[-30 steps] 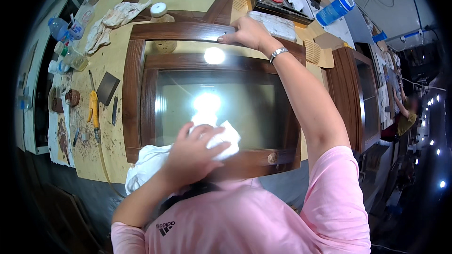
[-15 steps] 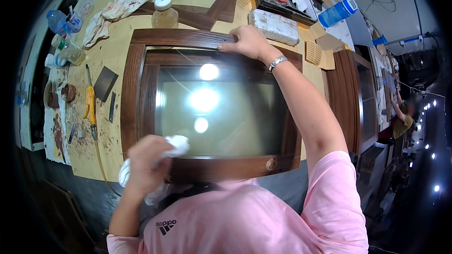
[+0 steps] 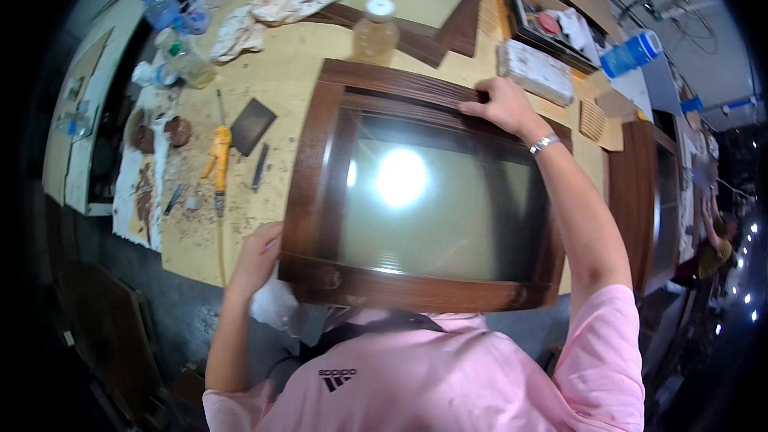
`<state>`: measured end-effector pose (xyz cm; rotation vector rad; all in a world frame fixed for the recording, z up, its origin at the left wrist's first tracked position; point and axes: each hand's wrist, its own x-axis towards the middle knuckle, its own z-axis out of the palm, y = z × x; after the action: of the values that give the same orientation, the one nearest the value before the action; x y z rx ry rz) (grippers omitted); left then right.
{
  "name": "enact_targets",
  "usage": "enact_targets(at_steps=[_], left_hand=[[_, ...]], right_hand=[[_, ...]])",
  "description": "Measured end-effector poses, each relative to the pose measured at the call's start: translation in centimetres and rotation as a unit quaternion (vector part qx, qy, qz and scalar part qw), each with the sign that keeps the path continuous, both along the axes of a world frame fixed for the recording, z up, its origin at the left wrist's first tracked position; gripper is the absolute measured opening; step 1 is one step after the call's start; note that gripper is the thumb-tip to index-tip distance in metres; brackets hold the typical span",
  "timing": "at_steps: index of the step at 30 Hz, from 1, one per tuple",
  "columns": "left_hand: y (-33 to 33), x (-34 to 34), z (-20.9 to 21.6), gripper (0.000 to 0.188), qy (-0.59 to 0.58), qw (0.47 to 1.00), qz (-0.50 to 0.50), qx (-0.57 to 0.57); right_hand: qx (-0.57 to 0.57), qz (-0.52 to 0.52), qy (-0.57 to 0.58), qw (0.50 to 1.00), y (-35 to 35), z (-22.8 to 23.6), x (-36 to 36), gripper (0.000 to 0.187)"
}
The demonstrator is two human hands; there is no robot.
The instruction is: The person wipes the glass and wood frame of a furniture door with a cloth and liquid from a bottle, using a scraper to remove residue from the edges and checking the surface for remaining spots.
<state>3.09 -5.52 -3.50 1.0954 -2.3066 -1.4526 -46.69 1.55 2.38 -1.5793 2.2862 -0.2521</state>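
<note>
A dark wooden cabinet door with a glass pane (image 3: 432,216) lies before me on the workbench, its near edge close to my body. My right hand (image 3: 504,108) grips the far rail towards its right end, thumb over the wood. At the door's near left edge is my left hand (image 3: 258,260), closed, with its fingertips partly hidden against the frame. A white cloth (image 3: 276,302) hangs below that hand, bunched beside the door's corner. Bright lamp reflections show in the glass.
Left of the door lie a yellow air blow gun (image 3: 218,158), a dark square sheet (image 3: 253,126) and a stained rag (image 3: 276,8). A white-capped jar (image 3: 375,36) stands beyond the door. A white block (image 3: 534,72) and a blue bottle (image 3: 630,54) are at the far right. Another person (image 3: 712,252) works further right.
My left hand has moved with the white cloth off the glass side to the door's left edge. The right hand keeps its hold on the far rail. The whole view has shifted.
</note>
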Motion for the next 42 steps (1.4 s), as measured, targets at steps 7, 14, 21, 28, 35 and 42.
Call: enact_targets(at_steps=[7, 14, 21, 28, 35, 42], left_hand=[[-4.7, -1.4, -1.9, 0.026, -0.042, 0.977, 0.17, -0.122], [-9.6, -4.0, -5.2, 0.019, -0.212, 0.887, 0.104, -0.398], [-11.8, -2.1, -5.9, 0.017, -0.202, 0.885, 0.092, -0.41], [1.9, -11.7, 7.3, 0.025, 0.121, 0.909, -0.268, -0.296], [5.6, -13.9, 4.4, 0.035, 0.118, 0.862, -0.43, -0.242], [5.3, -15.4, 4.1, 0.034, 0.13, 0.85, -0.467, -0.208]], right_hand=[[-0.002, -0.021, 0.05, 0.999, 0.1, 0.8, 2.0, 0.044], [-0.147, -0.114, 0.038, 0.982, 7.9, 1.3, 2.7, 0.037], [-0.14, -0.308, 0.13, 0.932, 24.5, -3.2, 4.0, 0.051], [-0.137, -0.417, 0.059, 0.897, 26.9, -4.8, 8.2, 0.058], [-0.133, -0.416, 0.094, 0.895, 26.6, -4.9, 7.9, 0.052], [-0.045, -0.463, 0.159, 0.871, 26.4, -4.9, 7.1, 0.046]])
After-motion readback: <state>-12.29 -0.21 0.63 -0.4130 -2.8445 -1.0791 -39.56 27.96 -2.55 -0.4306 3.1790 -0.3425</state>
